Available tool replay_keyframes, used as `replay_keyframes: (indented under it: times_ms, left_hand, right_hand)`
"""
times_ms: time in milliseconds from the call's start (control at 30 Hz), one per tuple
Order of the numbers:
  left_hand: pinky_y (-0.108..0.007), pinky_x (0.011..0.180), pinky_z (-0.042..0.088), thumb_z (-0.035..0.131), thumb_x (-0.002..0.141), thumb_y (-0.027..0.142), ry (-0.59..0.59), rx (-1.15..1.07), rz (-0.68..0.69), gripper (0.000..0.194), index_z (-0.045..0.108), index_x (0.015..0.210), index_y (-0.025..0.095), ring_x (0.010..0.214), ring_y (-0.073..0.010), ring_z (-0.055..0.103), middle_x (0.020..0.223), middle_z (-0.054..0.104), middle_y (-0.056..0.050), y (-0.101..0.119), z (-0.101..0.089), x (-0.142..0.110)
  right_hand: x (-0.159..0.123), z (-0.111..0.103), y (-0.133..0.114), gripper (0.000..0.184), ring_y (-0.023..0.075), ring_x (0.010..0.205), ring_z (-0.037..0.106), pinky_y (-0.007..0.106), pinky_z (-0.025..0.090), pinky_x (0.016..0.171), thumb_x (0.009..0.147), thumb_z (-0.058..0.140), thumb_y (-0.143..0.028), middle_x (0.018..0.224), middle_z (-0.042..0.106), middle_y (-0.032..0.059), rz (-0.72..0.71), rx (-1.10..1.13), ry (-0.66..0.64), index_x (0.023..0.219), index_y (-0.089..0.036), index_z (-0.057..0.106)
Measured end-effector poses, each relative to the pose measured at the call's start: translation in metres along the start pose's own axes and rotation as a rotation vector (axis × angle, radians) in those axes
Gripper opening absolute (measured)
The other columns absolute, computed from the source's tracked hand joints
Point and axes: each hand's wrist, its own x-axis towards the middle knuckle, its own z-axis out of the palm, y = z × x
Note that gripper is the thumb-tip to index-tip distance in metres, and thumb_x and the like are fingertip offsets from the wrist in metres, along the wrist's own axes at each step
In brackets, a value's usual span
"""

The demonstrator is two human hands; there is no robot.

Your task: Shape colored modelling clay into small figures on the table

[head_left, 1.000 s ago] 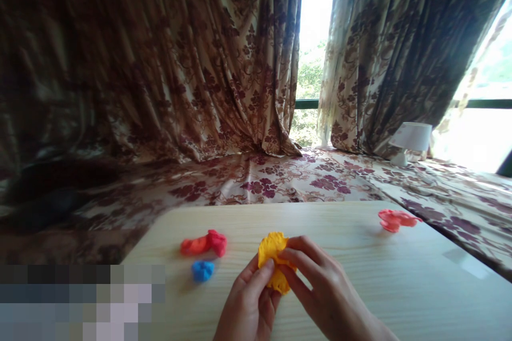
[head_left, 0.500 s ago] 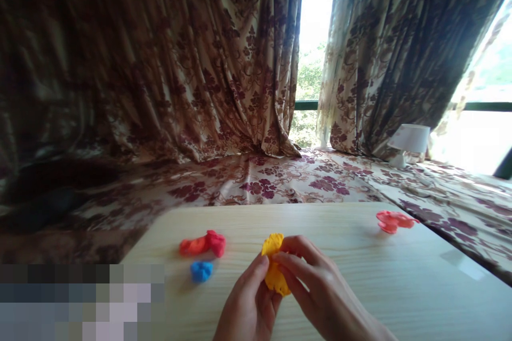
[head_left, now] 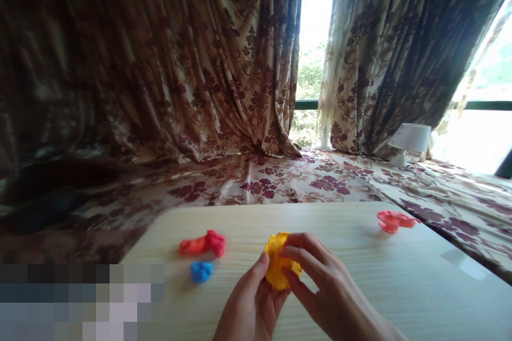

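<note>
A flattened, ragged-edged piece of yellow modelling clay (head_left: 276, 266) is held up between my two hands above the table. My left hand (head_left: 250, 295) supports it from below and at its left edge, the thumb raised along that edge. From the right, my right hand (head_left: 320, 277) has thumb and fingertips curled on its face and right edge. Part of the clay is hidden behind the right fingers. To the left on the table lie a red and pink lump of clay (head_left: 203, 244) and a smaller blue lump of clay (head_left: 201, 272).
A coral-pink clay shape (head_left: 395, 221) sits near the far right corner of the pale wooden table (head_left: 320, 213). Beyond are flower-patterned cloth (head_left: 260, 186), long curtains (head_left: 240, 64) and a white lamp (head_left: 411, 137). The lower left corner is pixelated.
The yellow clay was folded narrow half a second ago and now shows a wider, rounder face. My left thumb has shifted off its middle to the edge. The lumps on the table have stayed put.
</note>
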Motion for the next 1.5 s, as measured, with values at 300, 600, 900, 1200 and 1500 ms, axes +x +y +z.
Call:
replay_keyframes:
  times_ms: [300,600,900,1200,1500]
  left_hand:
    - [-0.028,0.093,0.047,0.05,0.089,0.019,-0.211,-0.073,-0.026,0.023,0.072,0.096,0.015,0.096,-0.0157,0.066,0.103,0.073,-0.007,-0.004,-0.016,0.006]
    - [-0.024,0.079,0.052,0.043,0.091,0.02,-0.204,-0.141,-0.032,0.031,0.074,0.087,0.016,0.088,-0.0147,0.069,0.093,0.076,-0.006,-0.006,-0.011,0.01]
    - [-0.026,0.086,0.05,0.055,0.086,0.019,-0.312,-0.124,-0.055,0.02,0.072,0.096,0.017,0.094,-0.0152,0.067,0.103,0.073,-0.007,-0.003,-0.02,0.008]
    - [-0.033,0.095,0.045,0.039,0.093,0.018,-0.054,-0.111,-0.065,0.033,0.071,0.092,0.01,0.085,-0.0156,0.068,0.093,0.075,-0.01,0.002,-0.003,0.001]
    - [-0.03,0.097,0.043,0.047,0.089,0.023,-0.241,-0.08,-0.047,0.027,0.071,0.099,0.015,0.102,-0.0167,0.064,0.107,0.072,-0.007,0.0,-0.012,0.003]
  right_hand:
    - [0.001,0.002,0.0,0.026,0.0171,0.087,0.058,0.028,0.05,0.074,0.088,0.05,-0.009,0.1,0.058,0.0049,-0.026,-0.04,0.093,0.108,-0.025,0.054]
    - [0.0,0.0,0.002,0.031,0.0173,0.091,0.058,0.028,0.051,0.077,0.087,0.054,-0.013,0.107,0.056,0.0058,0.02,-0.042,0.062,0.115,-0.026,0.053]
    - [0.0,0.001,0.002,0.03,0.018,0.08,0.056,0.029,0.05,0.065,0.09,0.045,-0.007,0.094,0.059,0.0067,-0.118,-0.079,0.079,0.112,-0.024,0.056]
    - [-0.001,-0.001,0.002,0.027,0.0172,0.092,0.058,0.027,0.053,0.076,0.088,0.052,-0.015,0.108,0.054,0.0083,0.007,-0.06,0.093,0.114,-0.023,0.052]
    - [0.001,-0.004,0.002,0.02,0.0163,0.081,0.058,0.027,0.051,0.069,0.087,0.055,-0.018,0.096,0.056,0.0062,0.012,-0.042,0.132,0.107,-0.021,0.054]
